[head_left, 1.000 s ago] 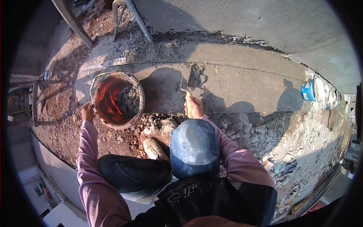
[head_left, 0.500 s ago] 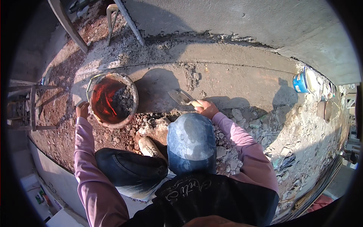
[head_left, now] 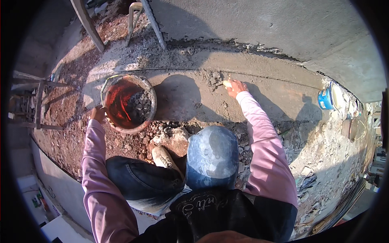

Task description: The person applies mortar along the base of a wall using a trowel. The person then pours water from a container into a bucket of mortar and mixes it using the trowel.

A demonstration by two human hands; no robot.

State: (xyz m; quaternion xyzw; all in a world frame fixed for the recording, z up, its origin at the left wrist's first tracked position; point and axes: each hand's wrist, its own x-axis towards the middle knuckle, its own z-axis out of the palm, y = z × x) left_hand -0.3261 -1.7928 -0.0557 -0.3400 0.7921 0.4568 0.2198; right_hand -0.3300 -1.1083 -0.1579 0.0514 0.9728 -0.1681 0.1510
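Since half a second ago, the right hand (head_left: pixel 238 88) has moved forward, away from the person, to the clump of grey mortar (head_left: pixel 214 80) on the concrete strip (head_left: pixel 178 97). Seen from the head, its fingers are closed around the trowel's pale handle (head_left: pixel 227 84); the blade cannot be made out. The left hand (head_left: pixel 97 114) has bent fingers at the left rim of the bucket (head_left: pixel 152 106), which contains more mortar; whether they grip, I cannot tell.

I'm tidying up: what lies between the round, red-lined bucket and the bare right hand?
The head view shows a dark shadow on the flat grey concrete strip, grey crumbs, then a rough grey clump beside the right hand.
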